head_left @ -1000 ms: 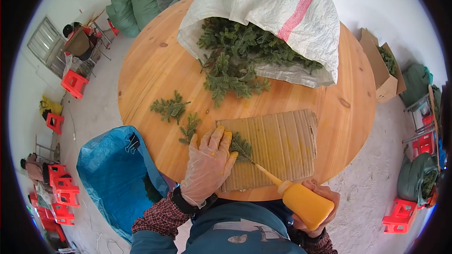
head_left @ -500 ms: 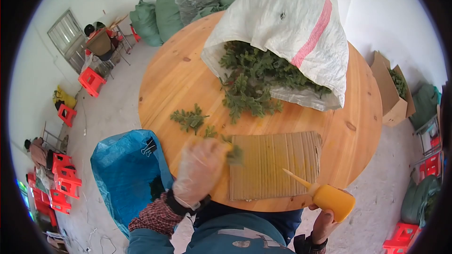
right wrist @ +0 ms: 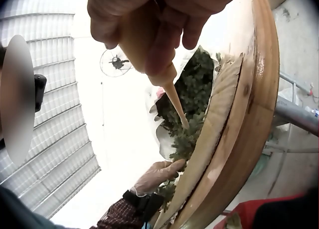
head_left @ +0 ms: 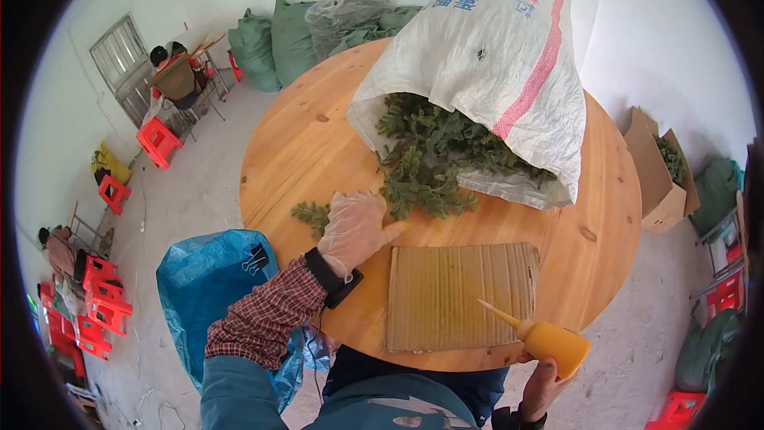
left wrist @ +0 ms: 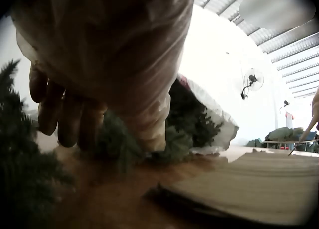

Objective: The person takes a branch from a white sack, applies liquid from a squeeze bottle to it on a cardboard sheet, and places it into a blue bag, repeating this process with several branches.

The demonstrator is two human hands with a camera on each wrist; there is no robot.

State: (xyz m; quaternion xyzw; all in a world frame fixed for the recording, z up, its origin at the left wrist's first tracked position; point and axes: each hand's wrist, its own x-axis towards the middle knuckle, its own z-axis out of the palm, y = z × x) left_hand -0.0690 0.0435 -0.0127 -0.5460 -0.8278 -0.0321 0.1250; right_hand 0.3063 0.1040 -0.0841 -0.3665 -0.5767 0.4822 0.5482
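My left hand [head_left: 354,231], in a clear plastic glove, is over the table beside a green fir sprig [head_left: 309,215], covering part of it. Its fingers point down and the thumb stands apart in the left wrist view; nothing shows between them. With my bare right hand [head_left: 541,388] I hold a yellow squeeze bottle [head_left: 557,346] at the table's front edge. The bottle's long thin nozzle points up and left, over a ribbed cardboard sheet [head_left: 454,295] with yellow stains. More fir branches [head_left: 426,179] spill from a white woven sack [head_left: 493,56] beyond my left hand.
The round wooden table [head_left: 294,127] carries the sack and cardboard. A blue bag [head_left: 211,287] with a black binder clip hangs at the left edge. Red stools [head_left: 159,141], green sacks [head_left: 290,36] and an open cardboard box [head_left: 656,183] stand around. Two people sit at the left.
My left hand has left the cardboard and reached forward to the loose sprigs; the sprig it held there is gone from the cardboard. My right hand has drawn the bottle back to the right.
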